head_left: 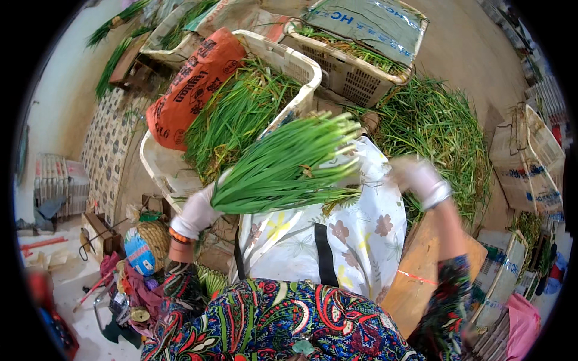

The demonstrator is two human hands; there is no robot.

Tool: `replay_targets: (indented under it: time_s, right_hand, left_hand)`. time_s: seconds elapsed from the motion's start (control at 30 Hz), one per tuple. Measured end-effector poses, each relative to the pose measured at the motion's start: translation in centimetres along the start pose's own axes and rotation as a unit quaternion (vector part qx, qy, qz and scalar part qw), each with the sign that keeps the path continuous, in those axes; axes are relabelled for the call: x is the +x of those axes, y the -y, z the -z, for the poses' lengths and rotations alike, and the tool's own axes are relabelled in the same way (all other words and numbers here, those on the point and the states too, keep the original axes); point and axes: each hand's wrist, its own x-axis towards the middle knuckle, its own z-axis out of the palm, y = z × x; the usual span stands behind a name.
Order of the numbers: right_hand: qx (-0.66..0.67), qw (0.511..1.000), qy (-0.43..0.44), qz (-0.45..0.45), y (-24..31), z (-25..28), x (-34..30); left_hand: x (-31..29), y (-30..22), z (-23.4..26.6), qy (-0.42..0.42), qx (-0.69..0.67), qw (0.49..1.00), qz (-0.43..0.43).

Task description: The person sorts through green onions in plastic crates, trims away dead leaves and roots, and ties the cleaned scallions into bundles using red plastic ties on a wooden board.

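A tan floor [481, 57] runs behind everything. On it, ahead and slightly left of the person, stands a big white plastic basket [310, 71], its rim scuffed, with loose long green leaves [232, 114] filling much of it. A white apron [382, 265] with brown and yellow flowers and dark straps covers the person's lap. Ahead and to the right spreads a heap of grassy greens [442, 135], and near it sits a second basket [343, 75] under a grey-green cover [370, 27]. An orange-brown board [412, 286] leans beside the apron on the right. A red-orange sack [195, 90] with dark print drapes over the left side of the first basket. Above the apron's far part is a bundle of long green stalks [274, 165], pale root ends pointing right, leaf tips left. The gloved left hand [200, 212] has its grip clamped on the leafy end. The gloved right hand [418, 180] is motion-blurred just beyond the root ends; whether its grip is apart or together, I cannot tell. An orange band [179, 237] circles the left wrist.
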Motion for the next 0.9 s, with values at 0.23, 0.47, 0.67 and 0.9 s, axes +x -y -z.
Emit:
replay_targets:
  time_s: [0.23,0.47,0.67,0.9]
  right_hand:
    - [0.954,0.231,0.165,-0.093,12.7,-20.3,7.4]
    - [0.94,0.333,-0.029,0.07,11.5,-15.0,7.4]
    - [0.912,0.324,0.066,0.243,11.1,-12.7,5.3]
    - [0.908,0.312,0.113,0.255,11.9,-13.2,6.2]
  left_hand:
    - [2.0,-15.1,2.6,0.038,0.531,0.843,-0.078]
    - [-3.6,-15.0,1.1,-0.079,0.693,0.676,-0.239]
    - [-6.8,-11.7,-1.8,0.151,0.564,0.765,-0.27]
    - [-0.3,-6.6,4.3,0.116,-0.105,0.988,-0.02]
